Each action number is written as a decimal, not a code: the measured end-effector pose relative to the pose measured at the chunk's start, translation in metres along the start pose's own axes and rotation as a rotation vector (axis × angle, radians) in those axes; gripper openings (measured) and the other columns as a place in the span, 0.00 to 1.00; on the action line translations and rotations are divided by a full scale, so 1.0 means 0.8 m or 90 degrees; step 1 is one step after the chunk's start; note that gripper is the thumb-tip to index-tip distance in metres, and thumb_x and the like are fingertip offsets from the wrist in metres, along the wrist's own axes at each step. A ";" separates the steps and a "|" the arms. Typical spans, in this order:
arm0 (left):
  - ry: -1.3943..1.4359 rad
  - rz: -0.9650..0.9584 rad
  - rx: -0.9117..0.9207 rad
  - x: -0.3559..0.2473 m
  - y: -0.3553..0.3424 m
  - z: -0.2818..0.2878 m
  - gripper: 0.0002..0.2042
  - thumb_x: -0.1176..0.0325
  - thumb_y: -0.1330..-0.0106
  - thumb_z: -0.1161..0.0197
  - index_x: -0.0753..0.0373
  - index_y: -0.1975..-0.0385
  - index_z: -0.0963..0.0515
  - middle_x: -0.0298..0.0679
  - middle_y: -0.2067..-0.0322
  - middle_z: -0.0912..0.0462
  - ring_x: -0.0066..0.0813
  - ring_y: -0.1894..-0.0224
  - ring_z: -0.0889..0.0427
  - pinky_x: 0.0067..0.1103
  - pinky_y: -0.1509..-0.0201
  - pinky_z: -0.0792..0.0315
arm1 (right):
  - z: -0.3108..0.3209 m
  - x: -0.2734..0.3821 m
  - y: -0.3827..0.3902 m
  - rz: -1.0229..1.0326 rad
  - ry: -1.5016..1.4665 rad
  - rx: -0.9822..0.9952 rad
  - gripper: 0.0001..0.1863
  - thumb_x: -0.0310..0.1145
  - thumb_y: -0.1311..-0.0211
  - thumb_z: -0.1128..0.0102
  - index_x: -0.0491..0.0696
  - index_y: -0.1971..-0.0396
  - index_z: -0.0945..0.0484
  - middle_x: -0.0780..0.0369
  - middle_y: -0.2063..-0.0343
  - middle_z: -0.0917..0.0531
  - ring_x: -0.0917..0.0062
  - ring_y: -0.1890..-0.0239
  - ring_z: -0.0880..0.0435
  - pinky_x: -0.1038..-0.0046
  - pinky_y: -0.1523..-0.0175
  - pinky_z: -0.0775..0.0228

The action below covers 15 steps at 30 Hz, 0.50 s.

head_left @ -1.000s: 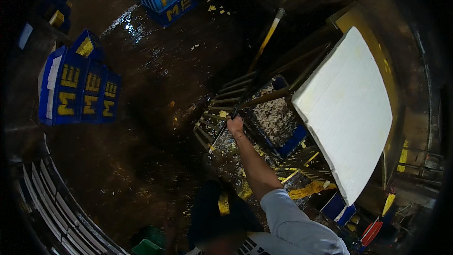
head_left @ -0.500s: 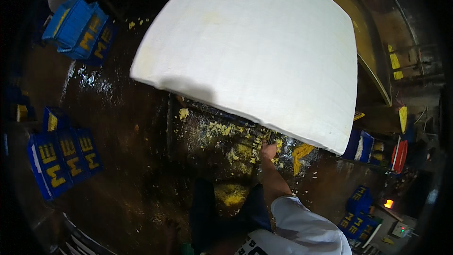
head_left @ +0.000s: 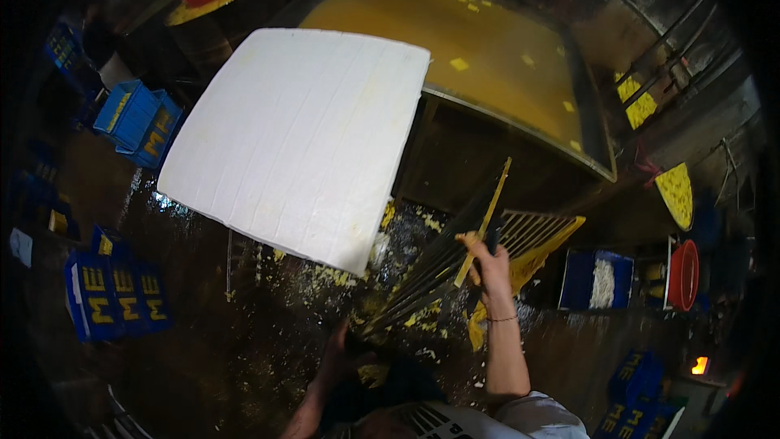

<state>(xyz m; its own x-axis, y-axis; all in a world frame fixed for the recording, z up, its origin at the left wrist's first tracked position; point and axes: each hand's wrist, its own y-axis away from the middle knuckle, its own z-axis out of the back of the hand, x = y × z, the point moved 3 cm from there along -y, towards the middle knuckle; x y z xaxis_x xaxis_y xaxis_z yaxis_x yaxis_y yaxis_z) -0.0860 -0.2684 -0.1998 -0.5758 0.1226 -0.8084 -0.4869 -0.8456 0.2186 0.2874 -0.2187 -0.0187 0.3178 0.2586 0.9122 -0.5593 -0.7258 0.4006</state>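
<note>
A slatted rack (head_left: 422, 272) with dark bars and a yellowish edge strip is raised at a tilt in front of me. My right hand (head_left: 490, 267) is closed around its upper edge. Down at the rack's lower left end is my left hand (head_left: 343, 349), dim but seemingly closed on that end. Yellow cloth (head_left: 532, 258) hangs behind the rack's right part. Ahead and to the left lies a large white slab (head_left: 296, 142), flat-topped with faint lines, apart from both hands. What holds the slab up is mostly hidden beneath it.
A wide vat of yellowish liquid (head_left: 382, 20) with floating yellow pieces stands beyond. Blue crates (head_left: 118, 293) are stacked at left, with a lighter blue crate (head_left: 130, 118) farther off. A red basin (head_left: 685, 275) and a blue bin (head_left: 573, 280) stand at right. Yellow crumbs litter the wet floor.
The rack has come up into view, tilted, in my right hand, which was reaching low under the slab's edge. My left hand has moved to the rack's lower end. The slab appears smaller and farther left.
</note>
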 end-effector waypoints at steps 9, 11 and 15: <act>-0.021 -0.044 -0.382 -0.273 -0.057 0.113 0.06 0.72 0.37 0.33 0.67 0.65 0.18 0.38 0.78 0.15 0.25 0.74 0.16 0.24 0.67 0.21 | -0.106 0.342 -0.031 0.411 0.122 0.198 0.14 0.38 0.32 0.40 0.40 0.61 0.20 0.65 0.84 0.25 0.81 0.88 0.28 0.79 0.83 0.40; 0.299 0.018 -0.454 -0.278 -0.087 0.135 0.07 0.73 0.34 0.36 0.67 0.60 0.23 0.43 0.71 0.16 0.28 0.73 0.16 0.22 0.69 0.22 | -0.110 0.350 -0.089 0.562 0.263 0.141 0.13 0.35 0.35 0.38 0.41 0.60 0.18 0.63 0.81 0.22 0.77 0.82 0.21 0.75 0.77 0.32; 0.517 -0.026 -0.568 -0.260 -0.164 0.192 0.12 0.70 0.28 0.45 0.65 0.49 0.35 0.49 0.66 0.18 0.39 0.74 0.14 0.26 0.74 0.17 | -0.070 0.339 -0.240 0.733 0.640 0.059 0.17 0.34 0.39 0.35 0.46 0.51 0.19 0.53 0.74 0.22 0.66 0.70 0.21 0.69 0.58 0.29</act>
<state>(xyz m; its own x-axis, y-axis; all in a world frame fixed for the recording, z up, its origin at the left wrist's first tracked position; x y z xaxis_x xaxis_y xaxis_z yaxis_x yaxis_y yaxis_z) -0.0030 -0.1035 0.0235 0.1662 0.0659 -0.9839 0.3151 -0.9490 -0.0103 0.4379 0.0266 0.1569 -0.8971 -0.1712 0.4074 -0.0709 -0.8541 -0.5152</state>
